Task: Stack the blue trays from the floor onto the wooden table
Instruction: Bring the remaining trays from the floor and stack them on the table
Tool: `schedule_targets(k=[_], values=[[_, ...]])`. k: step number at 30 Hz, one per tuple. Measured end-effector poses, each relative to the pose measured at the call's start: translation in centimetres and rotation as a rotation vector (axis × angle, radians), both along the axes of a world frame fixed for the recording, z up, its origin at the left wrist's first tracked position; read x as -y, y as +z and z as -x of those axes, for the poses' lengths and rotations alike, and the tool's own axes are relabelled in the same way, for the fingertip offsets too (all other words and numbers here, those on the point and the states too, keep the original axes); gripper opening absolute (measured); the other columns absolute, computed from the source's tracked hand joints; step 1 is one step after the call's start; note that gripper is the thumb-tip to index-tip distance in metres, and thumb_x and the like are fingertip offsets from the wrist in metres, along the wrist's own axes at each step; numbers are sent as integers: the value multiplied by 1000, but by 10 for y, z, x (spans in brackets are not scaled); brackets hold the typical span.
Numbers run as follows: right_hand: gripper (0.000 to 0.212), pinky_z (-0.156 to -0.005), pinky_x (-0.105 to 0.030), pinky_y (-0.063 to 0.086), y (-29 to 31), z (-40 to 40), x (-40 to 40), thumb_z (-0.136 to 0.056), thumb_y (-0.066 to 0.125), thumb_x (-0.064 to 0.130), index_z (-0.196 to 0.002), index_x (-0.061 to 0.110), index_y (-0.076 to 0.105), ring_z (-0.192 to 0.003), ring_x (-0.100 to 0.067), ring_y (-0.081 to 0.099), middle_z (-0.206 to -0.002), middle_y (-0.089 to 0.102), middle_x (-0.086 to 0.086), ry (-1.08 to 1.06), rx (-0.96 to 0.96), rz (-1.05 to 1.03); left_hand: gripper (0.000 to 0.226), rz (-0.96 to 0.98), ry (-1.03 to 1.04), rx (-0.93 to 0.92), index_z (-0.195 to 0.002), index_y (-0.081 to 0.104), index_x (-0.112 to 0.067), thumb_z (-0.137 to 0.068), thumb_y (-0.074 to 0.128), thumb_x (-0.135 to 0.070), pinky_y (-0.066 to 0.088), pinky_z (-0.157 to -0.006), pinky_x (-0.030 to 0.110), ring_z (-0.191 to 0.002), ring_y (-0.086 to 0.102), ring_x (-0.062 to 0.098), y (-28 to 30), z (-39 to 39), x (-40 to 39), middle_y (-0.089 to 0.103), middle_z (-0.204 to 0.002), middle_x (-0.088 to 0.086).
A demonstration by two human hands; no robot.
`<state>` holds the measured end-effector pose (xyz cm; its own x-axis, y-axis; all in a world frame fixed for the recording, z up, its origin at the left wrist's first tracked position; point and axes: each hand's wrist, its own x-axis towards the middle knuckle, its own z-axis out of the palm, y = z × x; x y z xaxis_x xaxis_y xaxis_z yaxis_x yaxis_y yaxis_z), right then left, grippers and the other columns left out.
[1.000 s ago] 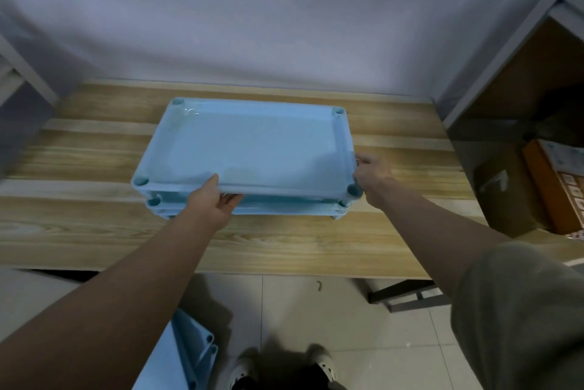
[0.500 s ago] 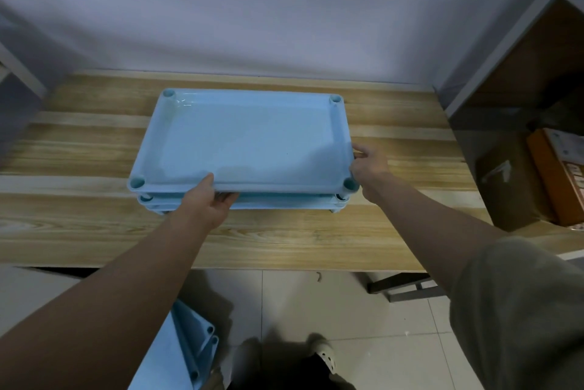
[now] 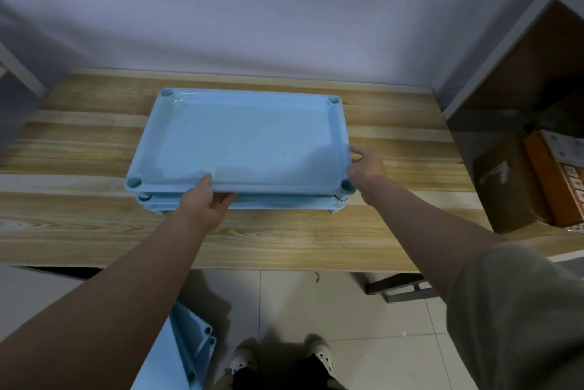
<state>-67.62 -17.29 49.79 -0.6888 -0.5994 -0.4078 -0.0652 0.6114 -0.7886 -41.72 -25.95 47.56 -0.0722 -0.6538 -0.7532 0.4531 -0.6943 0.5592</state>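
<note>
A light blue tray (image 3: 246, 140) with round corner sockets sits on top of a short stack of blue trays (image 3: 284, 201) on the wooden table (image 3: 284, 241). My left hand (image 3: 205, 203) grips the top tray's near rim, thumb on top and fingers curled underneath. At the right rim near the front corner, my right hand (image 3: 366, 165) holds the same tray. More blue trays (image 3: 192, 345) lean on the tiled floor at the lower left, partly hidden by my left arm.
A white wall stands behind the table. A shelving unit at the right holds cardboard boxes (image 3: 556, 175). A dark metal table foot (image 3: 401, 288) lies on the floor at the right. My feet (image 3: 281, 361) stand just before the table edge.
The top tray has come down closer onto the stack and sits a little farther back. Both hands kept their hold on its rims.
</note>
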Motion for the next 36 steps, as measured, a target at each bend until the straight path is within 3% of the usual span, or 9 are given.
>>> schedule_targets(k=[5, 8, 13, 17, 20, 24, 28, 30, 36], values=[[54, -64, -30, 47, 1, -3, 0, -91, 42, -7, -137, 22, 49, -82, -22, 60, -113, 64, -12, 64, -91, -37, 14, 5, -21, 7, -94, 53, -7, -100, 51, -19, 50, -86, 44, -80, 62, 23, 3, -1, -1, 60, -112, 12], [56, -68, -29, 47, 3, -3, 2, -89, 42, -6, -137, 22, 49, -84, -23, 59, -115, 64, -13, 81, -132, -68, 16, 3, -17, 14, -110, 50, -5, -100, 51, -17, 50, -85, 46, -102, 63, 29, 4, -1, -1, 59, -116, 15], [52, -49, -24, 44, 6, -4, -2, -88, 44, -10, -130, 16, 58, -58, -12, 53, -105, 66, -11, 44, -130, -101, 17, -11, -3, 23, -112, 48, -5, -100, 51, -16, 50, -90, 48, -118, 58, 32, 6, 0, 0, 59, -125, 17], [36, -68, -33, 59, 4, -3, -5, -88, 46, -9, -108, 8, 70, -65, -15, 59, -101, 69, -12, 11, -108, -100, 30, -2, -2, 40, -125, 49, -4, -99, 53, -19, 53, -87, 48, -104, 62, 31, 2, -1, 2, 61, -120, 17], [36, -57, -26, 53, 2, -4, -5, -89, 46, -8, -110, 9, 70, -63, -14, 58, -95, 68, -9, -2, -114, -86, 38, 22, -3, 78, -131, 46, -3, -98, 54, -21, 54, -80, 46, -80, 63, 27, -1, 1, 4, 62, -96, 13], [34, -52, -26, 46, -3, -6, -6, -90, 44, -7, -106, 7, 70, -61, -17, 56, -88, 66, -8, -1, -151, -84, 35, 36, 13, 115, -126, 47, -2, -98, 54, -22, 55, -78, 44, -75, 62, 25, -6, 3, 3, 60, -89, 12], [37, -85, -36, 52, -6, -15, -4, -88, 44, -1, -118, 11, 64, -99, -25, 59, -109, 63, -7, 101, -391, -216, 27, -6, -13, 85, -116, 47, -5, -97, 57, -22, 56, -77, 46, -83, 64, 30, -7, -1, 0, 60, -95, 17], [49, -105, -38, 33, -8, -25, -4, -87, 47, 3, -134, 17, 52, -126, -28, 41, -131, 51, -7, 175, -624, -265, 32, -12, -62, 78, -117, 49, -3, -95, 60, -24, 57, -73, 46, -87, 65, 32, -6, -10, 0, 62, -100, 20], [44, -108, -38, 26, 0, -77, 23, -93, 53, 19, -136, 18, 49, -132, -23, 36, -141, 45, -3, 465, -709, -19, 52, 32, -98, 157, -113, 50, -8, -84, 68, -47, 60, -65, 43, -80, 68, 27, -1, -54, 1, 63, -90, 14]])
